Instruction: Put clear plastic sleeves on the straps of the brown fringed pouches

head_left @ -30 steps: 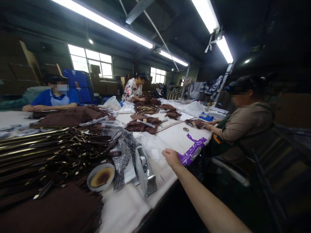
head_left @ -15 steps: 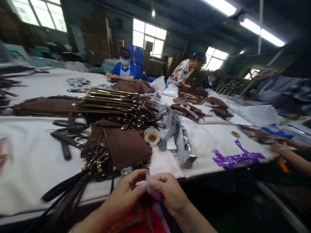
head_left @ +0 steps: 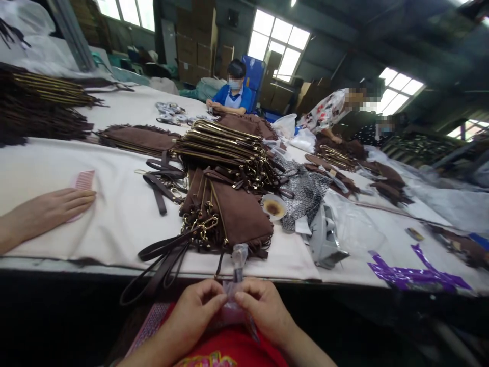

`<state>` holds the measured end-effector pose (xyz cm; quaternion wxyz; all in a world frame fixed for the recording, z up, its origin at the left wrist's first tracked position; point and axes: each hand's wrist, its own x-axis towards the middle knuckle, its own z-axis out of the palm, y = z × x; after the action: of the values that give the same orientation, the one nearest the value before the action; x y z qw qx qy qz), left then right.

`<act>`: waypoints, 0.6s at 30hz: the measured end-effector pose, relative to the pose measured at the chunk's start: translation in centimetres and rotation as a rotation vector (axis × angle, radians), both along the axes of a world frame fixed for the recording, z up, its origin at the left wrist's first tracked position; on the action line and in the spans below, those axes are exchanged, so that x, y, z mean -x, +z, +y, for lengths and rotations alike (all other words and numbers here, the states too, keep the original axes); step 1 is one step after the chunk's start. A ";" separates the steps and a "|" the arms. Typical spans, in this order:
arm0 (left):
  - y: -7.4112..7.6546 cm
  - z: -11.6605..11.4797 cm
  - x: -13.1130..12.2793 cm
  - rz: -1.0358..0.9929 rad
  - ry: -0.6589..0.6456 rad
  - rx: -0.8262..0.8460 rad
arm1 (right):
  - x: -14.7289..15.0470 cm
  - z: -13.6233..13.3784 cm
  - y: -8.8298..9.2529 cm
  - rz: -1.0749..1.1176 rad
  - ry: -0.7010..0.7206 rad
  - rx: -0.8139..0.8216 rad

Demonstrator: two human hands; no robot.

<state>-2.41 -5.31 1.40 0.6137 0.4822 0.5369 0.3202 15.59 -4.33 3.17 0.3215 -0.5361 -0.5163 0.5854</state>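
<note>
Just in front of the table's near edge, my left hand [head_left: 200,306] and my right hand [head_left: 265,308] are side by side, thumbs and fingers pinched. Between them they grip a small piece of thin translucent plastic wrap [head_left: 230,294]. A dark strap end covered in clear plastic [head_left: 240,257] rises just beyond my fingertips; whether it joins the piece I hold cannot be made out. Past my hands lies a brown fringed pouch [head_left: 244,216], with gold clasps [head_left: 206,224] and dark wrist straps [head_left: 164,250] hanging over the edge.
Brown pouches with gold zips [head_left: 221,140] are piled behind. To the right stand a bowl of brown stuff [head_left: 274,207], a grey tape dispenser [head_left: 324,239] and purple plastic [head_left: 416,272]. A co-worker's hand [head_left: 57,211] rests by a pink comb [head_left: 84,181]. Other people work across the table.
My view has swung left, bringing another person's hand and the comb into sight. My hands still pinch the plastic, and the plastic-covered strap end now stands up beyond them.
</note>
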 end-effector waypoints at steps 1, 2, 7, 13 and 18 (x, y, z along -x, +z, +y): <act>0.0 -0.1 0.1 0.024 -0.005 -0.020 | 0.0 -0.1 0.0 -0.035 0.003 -0.014; 0.1 -0.2 0.2 0.050 -0.017 -0.046 | 0.1 -0.1 0.0 -0.070 0.003 -0.029; 0.1 0.5 1.7 0.251 0.010 -0.268 | 0.4 -0.2 0.1 -0.277 -0.022 -0.190; 0.1 4.6 1.7 0.504 0.028 -0.363 | 0.5 -0.6 -0.5 -0.343 0.028 -0.268; 1.2 7.0 0.6 0.493 -0.171 -0.210 | -0.1 -1.0 -1.5 -0.391 0.015 -0.309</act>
<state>-2.98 1.68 2.58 0.4361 0.6501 0.5912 0.1942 15.70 -5.35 1.64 0.2893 -0.5797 -0.6560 0.3871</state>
